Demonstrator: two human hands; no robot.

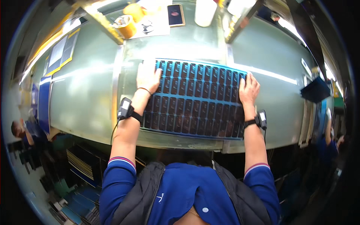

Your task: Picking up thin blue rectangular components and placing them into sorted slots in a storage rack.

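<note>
A wide blue tray lies on the greenish worktable in front of me, its grid of slots filled with rows of small dark oblong pieces. My left hand is on the tray's left edge, with the fingers pointing away from me and the thumb over the rim. At the opposite end, my right hand curls round the right edge near the far corner. The undersides of both grips are hidden. Each wrist wears a black strap with a small device.
Toward the back stand a phone, a yellow container and a white cylinder. Metal posts rise from the table. A dark panel tilts at the right; stacked dark trays sit lower left. Other people are at both sides.
</note>
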